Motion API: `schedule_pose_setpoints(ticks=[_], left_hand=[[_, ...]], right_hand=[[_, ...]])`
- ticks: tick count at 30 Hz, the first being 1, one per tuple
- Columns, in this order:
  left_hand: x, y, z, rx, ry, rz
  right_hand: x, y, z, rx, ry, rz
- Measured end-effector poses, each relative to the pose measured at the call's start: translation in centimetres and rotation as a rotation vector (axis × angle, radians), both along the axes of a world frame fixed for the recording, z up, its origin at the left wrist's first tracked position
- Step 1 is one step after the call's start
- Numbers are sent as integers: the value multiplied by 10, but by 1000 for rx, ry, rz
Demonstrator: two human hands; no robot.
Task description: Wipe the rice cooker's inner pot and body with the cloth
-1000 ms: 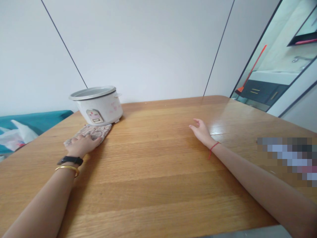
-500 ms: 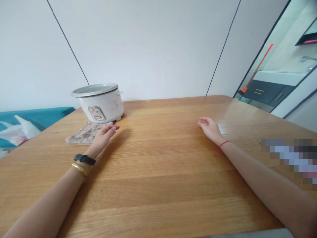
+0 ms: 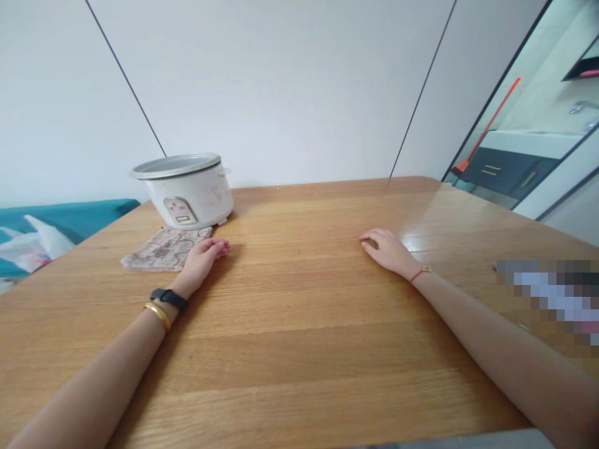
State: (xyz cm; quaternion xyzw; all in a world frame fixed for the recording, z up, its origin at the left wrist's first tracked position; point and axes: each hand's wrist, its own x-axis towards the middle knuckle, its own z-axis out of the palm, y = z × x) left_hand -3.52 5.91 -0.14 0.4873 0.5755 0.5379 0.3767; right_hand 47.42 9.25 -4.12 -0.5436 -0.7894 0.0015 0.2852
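My left hand [image 3: 206, 257] rests on its side on the wooden table [image 3: 281, 299], at the right edge of a folded patterned cloth [image 3: 161, 249]. Its fingers are loosely curled and nothing shows in them. A white rice cooker [image 3: 191, 196] without a lid stands just behind the cloth, its grey rim up and its switch panel facing me. Further right, my right hand [image 3: 386, 249] lies on the bare wood, thumb and fingers apart, holding nothing. A black band and a gold bangle circle my left wrist; a red string bracelet is on my right.
A blurred-out object [image 3: 555, 296] lies at the table's right side. Beyond the left edge, a white plastic bag [image 3: 37, 243] sits on a teal seat [image 3: 88, 218]. A pale wall [image 3: 281, 93] rises behind the table. An orange-handled broom [image 3: 491, 128] leans in the doorway at right.
Both hands have lowered slightly and moved a little toward each other. The right hand has turned more palm-down. The cooker and cloth stay in place; the view has shifted slightly.
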Motion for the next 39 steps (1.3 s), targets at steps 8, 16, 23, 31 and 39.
schedule_pose_setpoints(ticks=[8, 16, 23, 31, 39], left_hand=[[-3, 4, -4, 6, 33, -8], [-4, 5, -6, 13, 157, -36], [-8, 7, -9, 32, 235, -55], [-7, 5, -7, 28, 279, -47], [-7, 5, -7, 35, 335, -42]], right_hand=[[-1, -1, 0, 5, -10, -6], [-1, -1, -2, 14, -36, -10], [-1, -1, -2, 1, -16, -14], [0, -1, -2, 3, -37, -11], [-1, -1, -2, 21, -35, 1]])
